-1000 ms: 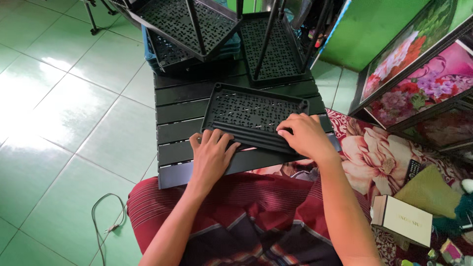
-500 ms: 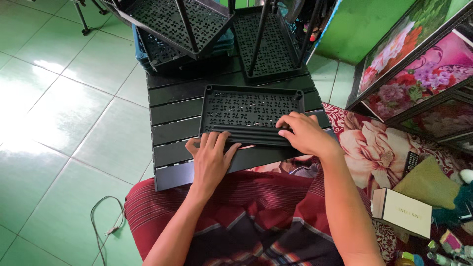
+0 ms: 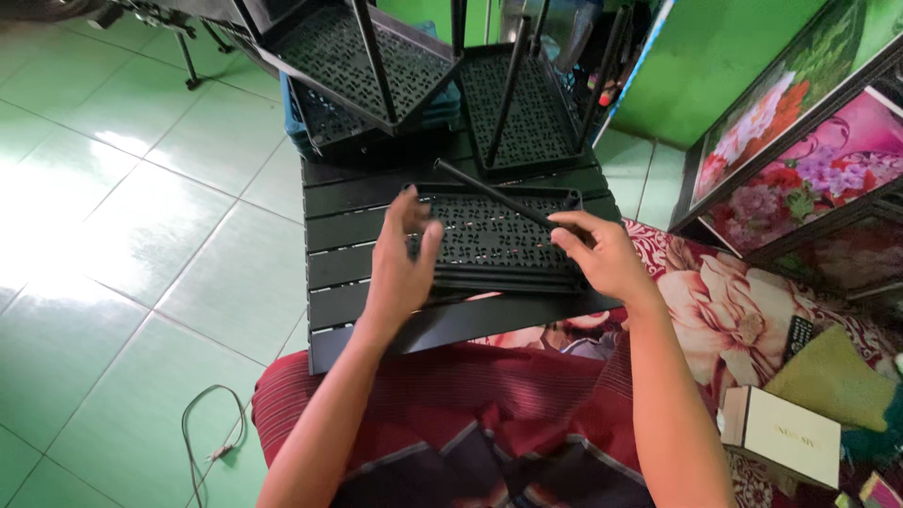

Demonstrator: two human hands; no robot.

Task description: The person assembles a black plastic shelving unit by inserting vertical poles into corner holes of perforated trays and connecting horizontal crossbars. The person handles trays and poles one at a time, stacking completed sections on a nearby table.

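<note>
Head view, looking down over the lap. At centre, a black perforated tray (image 3: 494,240) lying on a black slatted table (image 3: 348,273), its long side running from 9 to 3 o'clock. Left hand (image 3: 400,263) at the tray's 9 o'clock end, grip partly closed: thumb across the top face, fingers curled at the near-left corner, palm touching the rim. Right hand (image 3: 602,259) at the tray's 3 o'clock end, grip loosely closed over the right edge, fingers spread on the perforated top. A thin black rod (image 3: 489,193) slanting across the tray's top from 11 o'clock toward the right hand's fingertips; contact between rod and fingers cannot be told. At 12 o'clock, beyond the tray, two more black perforated trays: one (image 3: 353,61) tilted up toward 11 o'clock, the other (image 3: 527,103) lying flatter toward 1 o'clock, with dark rods standing upright across both. At 6 o'clock, red striped cloth (image 3: 451,414) over the lap, just beside the table's near edge. At 9 o'clock, green tiled floor (image 3: 113,216) with glare; a thin cable (image 3: 212,433) coiled at 7 o'clock. At 3 o'clock, a floral mat (image 3: 724,310); at 4 o'clock, a pale box (image 3: 781,437) beside a yellow-green cushion (image 3: 832,381). At 2 o'clock, framed flower pictures (image 3: 800,150) leaning against a green wall.
</note>
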